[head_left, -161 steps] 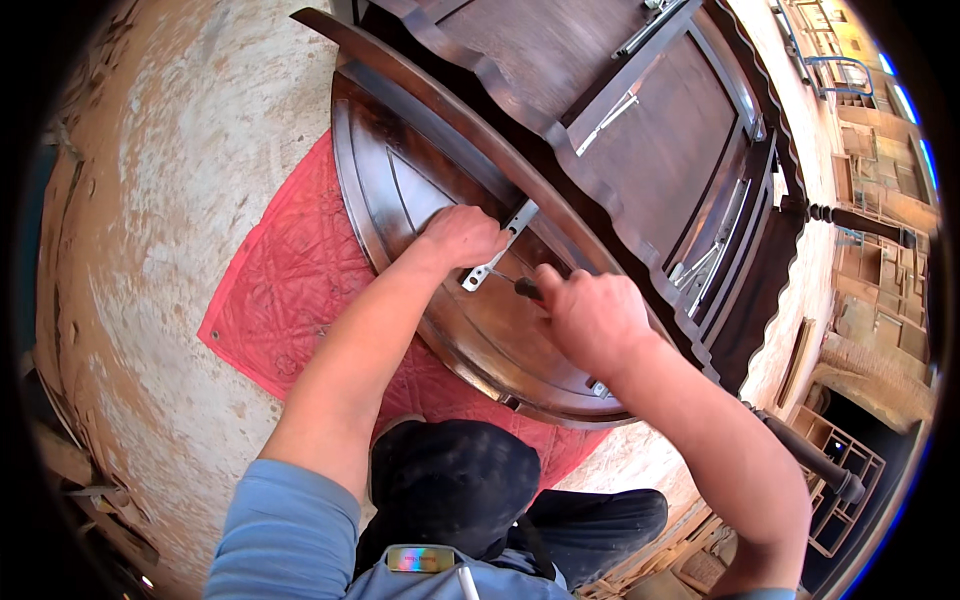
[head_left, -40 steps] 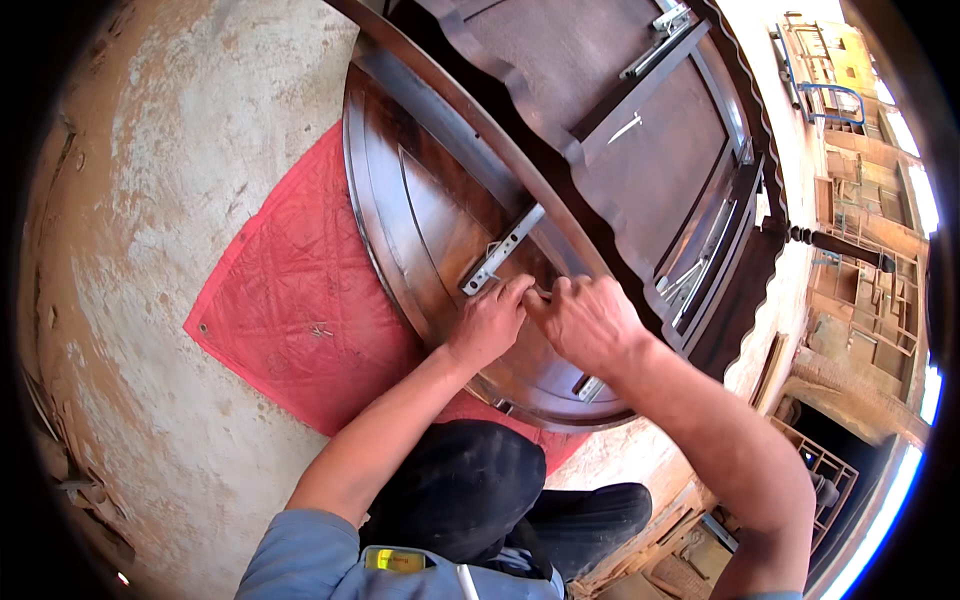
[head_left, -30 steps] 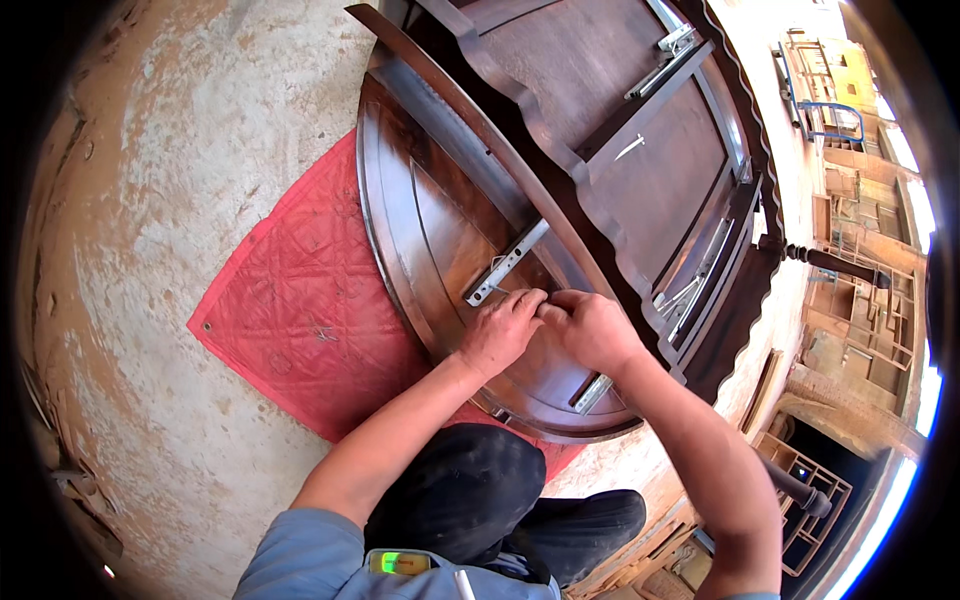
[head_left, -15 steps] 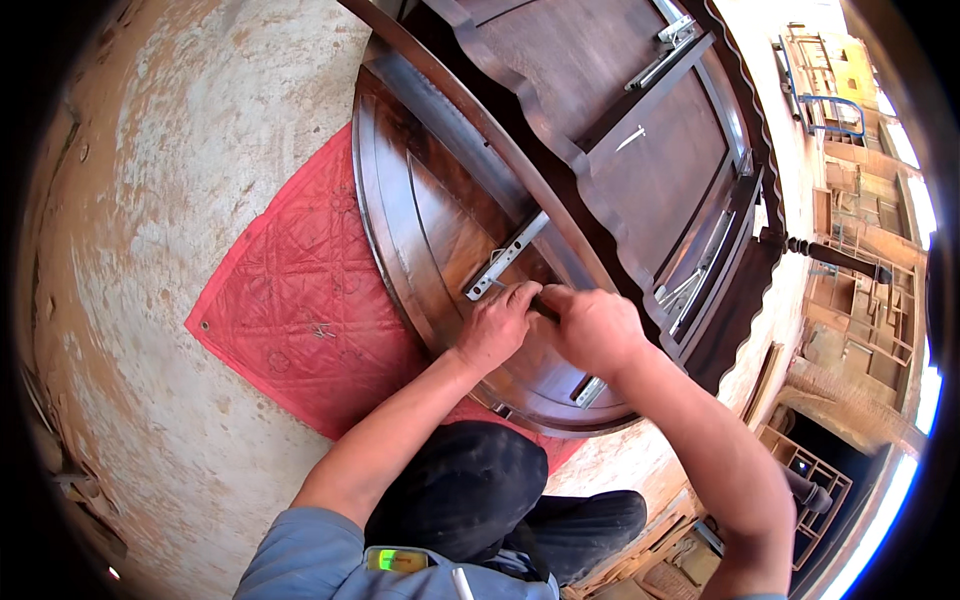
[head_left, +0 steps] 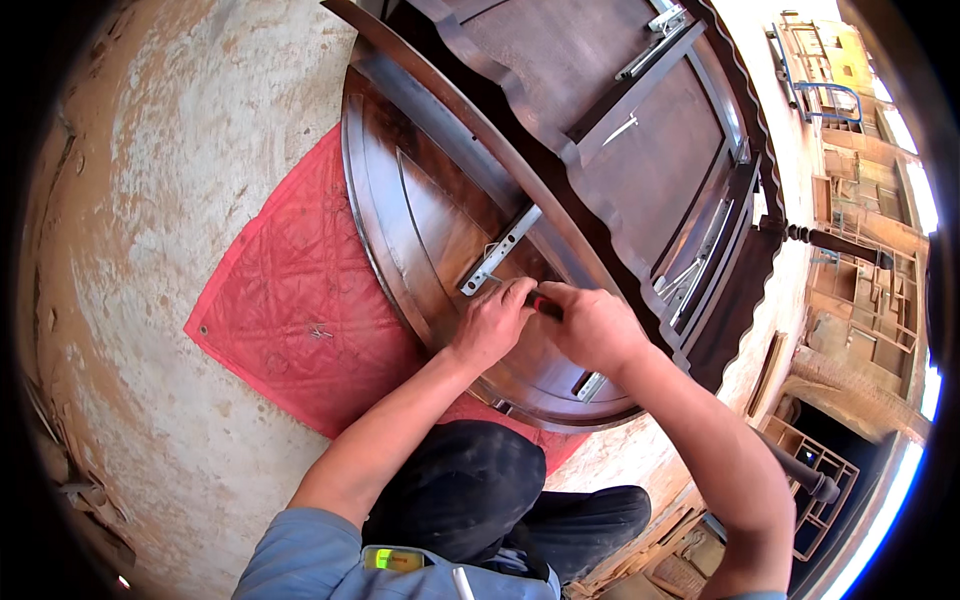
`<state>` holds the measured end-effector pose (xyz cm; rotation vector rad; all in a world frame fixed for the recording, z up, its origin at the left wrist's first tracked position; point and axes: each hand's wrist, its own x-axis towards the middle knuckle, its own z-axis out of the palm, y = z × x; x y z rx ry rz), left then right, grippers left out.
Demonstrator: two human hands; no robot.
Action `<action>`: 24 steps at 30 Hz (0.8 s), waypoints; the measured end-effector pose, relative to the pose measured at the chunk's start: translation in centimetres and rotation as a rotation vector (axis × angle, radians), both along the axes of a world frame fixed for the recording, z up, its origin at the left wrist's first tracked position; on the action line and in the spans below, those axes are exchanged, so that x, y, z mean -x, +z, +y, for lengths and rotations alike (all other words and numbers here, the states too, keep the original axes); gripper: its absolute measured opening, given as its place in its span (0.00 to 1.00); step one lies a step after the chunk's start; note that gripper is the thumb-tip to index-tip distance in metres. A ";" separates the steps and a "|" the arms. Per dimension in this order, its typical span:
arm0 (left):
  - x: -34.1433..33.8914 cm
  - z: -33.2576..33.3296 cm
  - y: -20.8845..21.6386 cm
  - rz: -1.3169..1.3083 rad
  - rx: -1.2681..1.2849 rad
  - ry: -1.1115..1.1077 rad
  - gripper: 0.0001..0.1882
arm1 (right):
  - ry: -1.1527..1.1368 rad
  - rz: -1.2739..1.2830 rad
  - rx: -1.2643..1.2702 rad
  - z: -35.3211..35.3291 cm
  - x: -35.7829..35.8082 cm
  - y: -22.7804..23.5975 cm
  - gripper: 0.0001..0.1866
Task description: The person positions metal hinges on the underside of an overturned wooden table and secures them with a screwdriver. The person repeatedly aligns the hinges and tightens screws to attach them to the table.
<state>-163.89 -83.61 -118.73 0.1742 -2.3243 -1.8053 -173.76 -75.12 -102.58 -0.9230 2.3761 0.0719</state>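
My right hand (head_left: 598, 325) is closed round the red and black handle of a screwdriver (head_left: 546, 306). Its thin shaft points left, toward the near end of a metal slide rail (head_left: 502, 250) on the curved dark wooden leaf (head_left: 425, 225). My left hand (head_left: 494, 322) pinches at the front of the screwdriver beside the rail; its fingers partly hide the shaft. Whether the tip sits in a screw I cannot make out. A second short metal rail (head_left: 590, 386) lies on the leaf below my right hand.
Beyond the leaf is the larger wooden underside (head_left: 655, 170) with a scalloped apron, metal rails and a turned leg (head_left: 840, 247). A red quilted sheet (head_left: 285, 300) lies beneath, with a few screws (head_left: 320, 331) on it. Wooden frames (head_left: 870, 300) stand at the right.
The view has shifted slightly, and the furniture appears a little further left. My right hand has turned a little on the screwdriver, showing more of its red handle. Both hands keep their hold.
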 end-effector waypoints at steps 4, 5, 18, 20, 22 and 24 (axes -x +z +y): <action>-0.8 -1.5 0.0 0.003 0.083 0.052 0.22 | 0.622 0.058 -0.465 -4.0 0.7 0.1 0.16; -0.9 -2.0 0.1 0.060 0.104 0.072 0.22 | 0.618 0.040 -0.473 -4.0 1.1 0.3 0.16; -0.6 -10.4 -5.2 -0.294 0.614 0.487 0.29 | 0.572 -0.066 -0.424 -3.8 2.5 0.4 0.17; -0.6 -10.0 -5.4 -0.290 0.612 0.481 0.28 | 0.550 -0.091 -0.454 -4.3 2.7 0.5 0.17; -0.6 -9.8 -5.5 -0.294 0.610 0.477 0.28 | 0.526 -0.109 -0.488 -4.7 2.5 0.4 0.18; -0.6 -9.9 -5.7 -0.281 0.623 0.478 0.28 | 0.498 -0.119 -0.527 -4.8 1.7 0.2 0.18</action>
